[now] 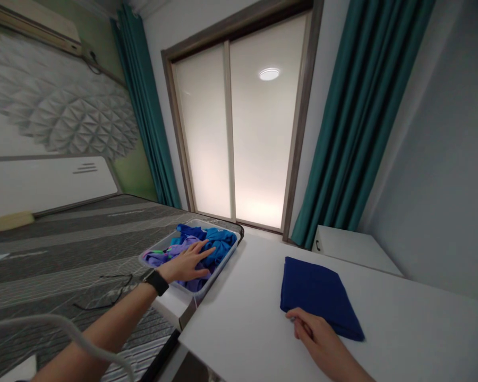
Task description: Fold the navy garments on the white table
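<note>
My left hand (187,262) reaches into a clear plastic bin (227,260) and lies flat, fingers stretched out, on the pile of blue and purple clothes (217,241) inside. A black watch sits on that wrist. My right hand (316,334) rests on the white table (242,323) with its fingers curled at the near edge of a folded dark blue cloth (318,294). Whether those fingers pinch the cloth or only touch it I cannot make out.
The bin stands on a grey patterned bed (63,254) beside the table's left edge. A low white cabinet (354,246) stands behind the table. Teal curtains (354,122) flank a frosted sliding door (247,132). A white cable (63,326) crosses the lower left.
</note>
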A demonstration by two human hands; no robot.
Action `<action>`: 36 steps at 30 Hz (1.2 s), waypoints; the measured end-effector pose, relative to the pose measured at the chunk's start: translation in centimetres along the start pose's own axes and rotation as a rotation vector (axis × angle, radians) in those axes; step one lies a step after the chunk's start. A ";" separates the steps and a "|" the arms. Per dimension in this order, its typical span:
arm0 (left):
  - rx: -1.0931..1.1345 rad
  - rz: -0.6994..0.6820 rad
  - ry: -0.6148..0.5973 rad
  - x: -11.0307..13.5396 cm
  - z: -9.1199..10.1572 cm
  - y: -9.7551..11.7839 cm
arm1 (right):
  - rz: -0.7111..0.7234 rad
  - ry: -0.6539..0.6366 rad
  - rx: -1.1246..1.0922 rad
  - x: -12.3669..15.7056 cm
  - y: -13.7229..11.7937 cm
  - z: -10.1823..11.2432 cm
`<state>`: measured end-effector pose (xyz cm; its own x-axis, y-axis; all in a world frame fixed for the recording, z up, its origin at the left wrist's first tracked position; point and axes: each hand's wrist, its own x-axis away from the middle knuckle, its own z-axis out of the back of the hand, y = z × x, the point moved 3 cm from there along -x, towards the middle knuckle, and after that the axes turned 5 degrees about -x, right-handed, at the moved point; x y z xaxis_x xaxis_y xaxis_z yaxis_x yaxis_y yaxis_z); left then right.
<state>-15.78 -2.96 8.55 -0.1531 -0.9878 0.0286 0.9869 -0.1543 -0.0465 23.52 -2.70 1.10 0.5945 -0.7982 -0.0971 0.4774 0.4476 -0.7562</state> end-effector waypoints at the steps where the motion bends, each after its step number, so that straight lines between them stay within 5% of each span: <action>1: 0.004 -0.026 -0.060 0.0 -0.5 0.1 | -0.002 0.002 0.000 0.0 0.1 0.0; 6: -0.013 -0.060 -0.207 0.4 -1.9 -1.0 | 0.019 0.020 -0.015 0.1 0.4 0.1; 10: -0.095 -0.092 0.029 -0.1 0.2 0.7 | 0.032 0.040 -0.024 0.0 0.3 0.1; 14: -0.049 -0.180 0.305 -1.6 2.0 6.8 | 0.053 0.078 -0.012 0.0 0.0 0.4; 20: 0.201 -0.392 0.310 -5.6 0.7 18.8 | 0.100 0.381 0.092 -0.1 0.6 2.0; 24: 0.351 -0.423 0.340 -8.9 -1.2 23.7 | 0.102 0.563 0.187 0.0 1.8 4.0; 32: 0.734 -0.274 0.444 -11.4 -5.2 22.2 | 0.054 0.361 0.580 -0.1 2.4 3.5; 36: 0.893 -0.123 0.498 -11.4 -5.3 21.4 | -0.031 0.430 0.455 -1.3 3.2 3.4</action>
<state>6.82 4.88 1.90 -0.0581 -0.8942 -0.4439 0.6093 -0.3840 0.6938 26.47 1.09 1.01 0.3076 -0.8622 -0.4024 0.7741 0.4727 -0.4210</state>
